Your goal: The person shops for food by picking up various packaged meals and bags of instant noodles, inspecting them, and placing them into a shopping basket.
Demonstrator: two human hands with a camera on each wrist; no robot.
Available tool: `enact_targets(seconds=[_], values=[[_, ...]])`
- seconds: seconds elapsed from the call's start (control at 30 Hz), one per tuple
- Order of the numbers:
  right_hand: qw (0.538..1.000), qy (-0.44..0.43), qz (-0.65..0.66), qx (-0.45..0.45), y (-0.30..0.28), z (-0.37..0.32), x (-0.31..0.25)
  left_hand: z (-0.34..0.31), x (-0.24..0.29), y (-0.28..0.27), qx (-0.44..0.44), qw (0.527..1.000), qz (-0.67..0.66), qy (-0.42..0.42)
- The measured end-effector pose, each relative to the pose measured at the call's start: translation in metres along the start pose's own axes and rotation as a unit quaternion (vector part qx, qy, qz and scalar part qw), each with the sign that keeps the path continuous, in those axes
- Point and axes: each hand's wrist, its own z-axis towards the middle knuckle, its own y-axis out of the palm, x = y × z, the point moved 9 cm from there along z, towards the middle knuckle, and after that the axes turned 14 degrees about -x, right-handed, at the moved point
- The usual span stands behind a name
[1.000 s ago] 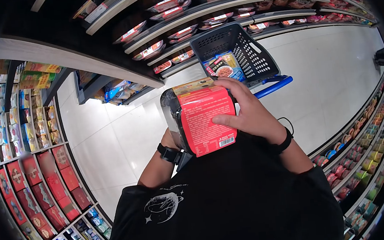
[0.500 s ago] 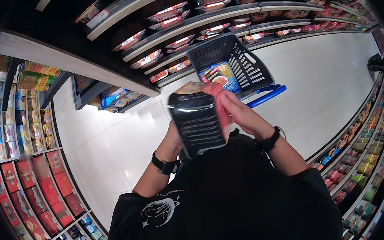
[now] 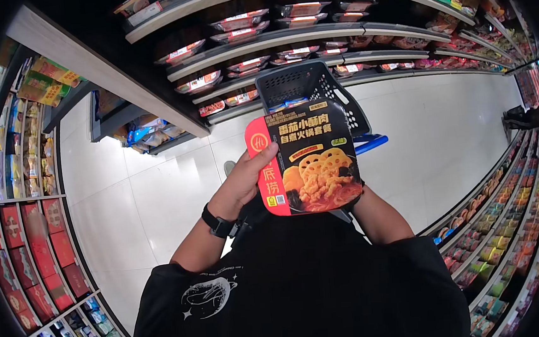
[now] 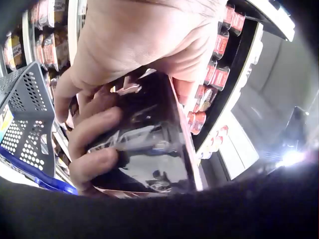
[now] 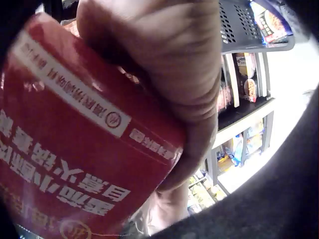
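Held up before the chest is a self-heating hot pot box (image 3: pixel 314 171) in a red and black sleeve, its front with lotus root and fried meat facing up at me. My left hand (image 3: pixel 242 180) grips its left edge, thumb on the red strip. In the left wrist view, curled fingers (image 4: pixel 92 132) lie against the dark, shiny tray side. My right hand (image 5: pixel 159 55) holds the box's other side against a red panel with white lettering. In the head view that hand is mostly hidden behind the box.
A dark grey shopping cart basket (image 3: pixel 294 81) with a blue handle (image 3: pixel 372 142) stands just beyond the box, holding food packets (image 5: pixel 271 22). Shelves of packed trays (image 3: pixel 239 28) run along the back. Red boxes (image 3: pixel 40 234) line the left shelving; colourful goods (image 3: pixel 496 239) fill the right.
The box has turned over from its red text panel, past its black ribbed side, to its picture front. My left thumb now shows on the front, and my right hand has gone behind it.
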Motion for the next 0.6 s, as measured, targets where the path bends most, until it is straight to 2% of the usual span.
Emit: enact_targets(seconds=[0.33, 0.47, 0.6], values=[[0.995, 0.043, 0.072, 0.045, -0.026, -0.003, 0.011, 0.006, -0.007, -0.009, 0.016, 0.999, -0.039, 0.003], [0.992, 0.049, 0.103, 0.055, -0.034, 0.013, 0.009, 0.008, -0.001, -0.011, 0.027, 1.0, 0.001, 0.01], [0.987, 0.06, 0.138, 0.058, -0.057, -0.029, 0.015, 0.007, 0.007, -0.015, 0.049, 0.998, 0.03, 0.029]])
